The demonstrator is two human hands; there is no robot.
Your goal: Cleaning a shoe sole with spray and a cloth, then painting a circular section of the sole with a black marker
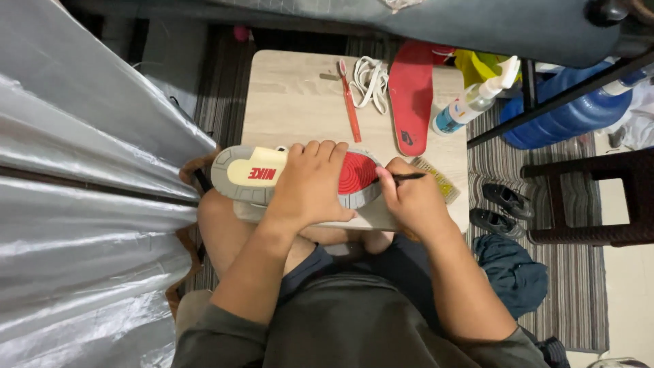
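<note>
The shoe (272, 176) lies sole-up on the near edge of the small table (293, 95), over the person's lap. Its sole is grey at the rim, cream at the heel and red at the forefoot. The left hand (310, 184) lies flat across the middle of the sole, fingers spread, pressing it down and hiding that part. The right hand (414, 201) grips a thin dark tool (407, 177), its tip at the red toe area; the tool's kind cannot be made out. Farther back on the table lie a red insole (411, 95), white laces (370, 80) and a red toothbrush (350, 102). A spray bottle (473, 102) holds clear liquid.
</note>
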